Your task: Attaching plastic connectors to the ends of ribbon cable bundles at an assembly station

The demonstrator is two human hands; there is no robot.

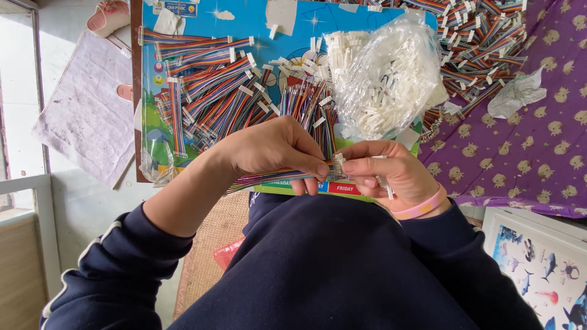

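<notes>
Home piecework spot: floor mat, purple bedsheet, ribbon cables on kids' board.

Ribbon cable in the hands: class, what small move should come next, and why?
Probably press the white connector, pinched by the right hand, onto the ribbon cable end held by the left hand. The two already meet between the fingertips, so only a short push seems left.

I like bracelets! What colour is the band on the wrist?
Pink; the wristband sits on the right hand, seen in the head view.
</notes>
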